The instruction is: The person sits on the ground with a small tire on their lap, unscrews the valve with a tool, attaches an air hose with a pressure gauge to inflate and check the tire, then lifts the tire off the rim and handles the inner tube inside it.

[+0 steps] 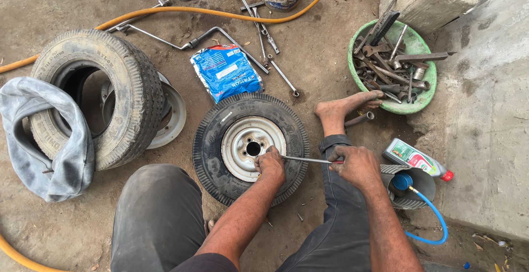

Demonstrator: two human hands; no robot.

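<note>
- Our left hand (270, 164) presses down on the rim edge of the small tyre (250, 147), fingers curled shut on the edge there.
- Our right hand (357, 164) is closed around the handle of a thin metal tool (306, 159), and the tip reaches across to our left hand.
- The small tyre lies flat on the ground, right under our left hand, between our knees and our bare foot (344, 108).
- We think we are working the tool in where the tyre meets the silver rim (250, 144). The next move needs a firm push with the tool and a steady left hand.
- Past the tyre, away from us, lies a blue packet (226, 72) with long wrenches (259, 27) near it.
- Beyond our right hand sits a green bowl (421, 102) full of metal tools. Just beside that hand is a bottle (416, 159) and a blue hose (432, 217).
- Far out from our left hand stands a big tyre (104, 93) with a grey tube (52, 140).
- The ground is bare, dusty dirt. An orange hose (209, 12) snakes over it.
</note>
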